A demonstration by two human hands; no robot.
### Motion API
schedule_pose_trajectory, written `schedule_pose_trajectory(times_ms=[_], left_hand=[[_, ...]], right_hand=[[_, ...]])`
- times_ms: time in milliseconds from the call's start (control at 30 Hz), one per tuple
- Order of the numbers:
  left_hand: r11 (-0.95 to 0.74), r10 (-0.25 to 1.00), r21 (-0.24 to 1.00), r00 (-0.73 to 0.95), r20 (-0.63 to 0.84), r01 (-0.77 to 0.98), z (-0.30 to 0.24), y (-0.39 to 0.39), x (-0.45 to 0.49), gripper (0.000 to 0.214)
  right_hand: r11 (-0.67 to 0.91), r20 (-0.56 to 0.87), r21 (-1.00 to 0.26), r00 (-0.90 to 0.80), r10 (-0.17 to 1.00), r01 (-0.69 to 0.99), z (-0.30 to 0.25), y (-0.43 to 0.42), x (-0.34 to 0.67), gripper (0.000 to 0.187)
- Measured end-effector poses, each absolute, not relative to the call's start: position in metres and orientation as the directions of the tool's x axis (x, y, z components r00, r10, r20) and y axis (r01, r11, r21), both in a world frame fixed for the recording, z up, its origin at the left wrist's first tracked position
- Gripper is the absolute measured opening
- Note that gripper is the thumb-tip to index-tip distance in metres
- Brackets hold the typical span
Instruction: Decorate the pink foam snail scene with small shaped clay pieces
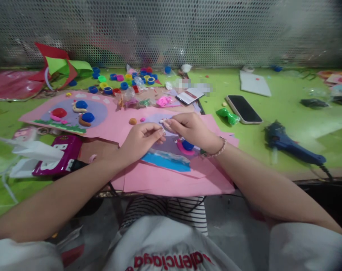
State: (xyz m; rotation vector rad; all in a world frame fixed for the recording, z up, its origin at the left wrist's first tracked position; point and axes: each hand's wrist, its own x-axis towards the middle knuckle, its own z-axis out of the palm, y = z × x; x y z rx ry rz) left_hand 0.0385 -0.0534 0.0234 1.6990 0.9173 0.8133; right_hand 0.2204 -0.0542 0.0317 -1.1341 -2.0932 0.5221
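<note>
Pink paper below white piece at right fingers

A small whitish piece, too blurred for telling its shape, is between fingertips of the right hand. Under it lies a flat pink sheet with a purple circle. On this sheet are a blue-shelled, pink-bodied snail and a white-edged blue strip.
</note>
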Motion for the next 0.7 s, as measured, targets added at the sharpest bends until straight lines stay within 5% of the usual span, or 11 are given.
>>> schedule_pose_trajectory(times_ms=[267, 700], left_hand=[[-0.107, 0.866, 0.989, 0.499, 0.042, 0.103, 0.02, -0.052, 0.04, 0.024], [-0.065, 0.803, 0.998, 0.594, 0.05, 0.004, 0.019, -0.058, 0.042, 0.021]], right_hand=[[0.593, 0.429, -0.566, -0.41, 0.805, 0.572, 0.029, -0.055, 0.221, 0.048], [0.595, 0.404, -0.254, -0.475, 0.782, 0.763, 0.027, -0.061, 0.212, 0.058]])
